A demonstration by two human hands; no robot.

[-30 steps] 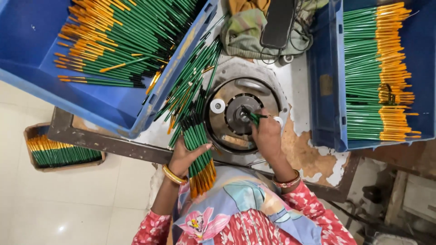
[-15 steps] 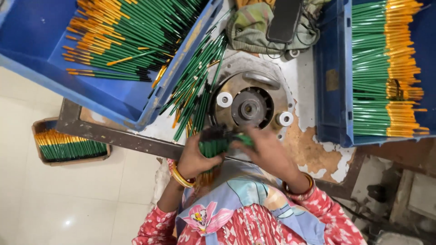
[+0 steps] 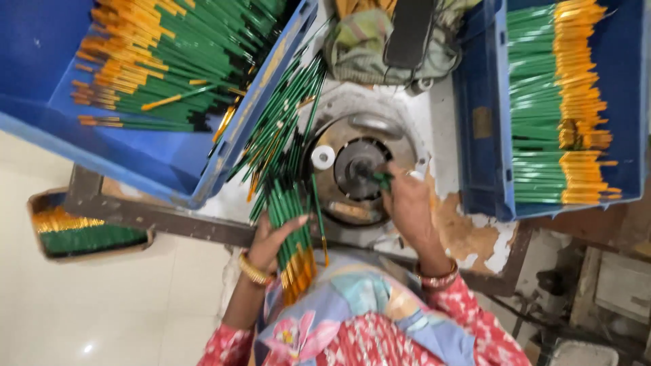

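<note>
Our left hand point(image 3: 271, 237) clasped a bundle of green brushes point(image 3: 290, 227) at the tabletop's point(image 3: 468, 234) near edge; our right hand point(image 3: 407, 203) pinched one brush point(image 3: 382, 179) against the round machine point(image 3: 359, 169).

Even, bright light from above, with soft shadows. A small glare spot shines on the pale floor point(image 3: 88, 348). Slight motion blur softens everything, edges most

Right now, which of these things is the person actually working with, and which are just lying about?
In use:
left hand holding a bundle of green sticks
right hand pressing one stick to the round machine
loose sticks beside it

Lying about:
left blue crate
right blue crate
small box on the floor
cloth bundle
</note>
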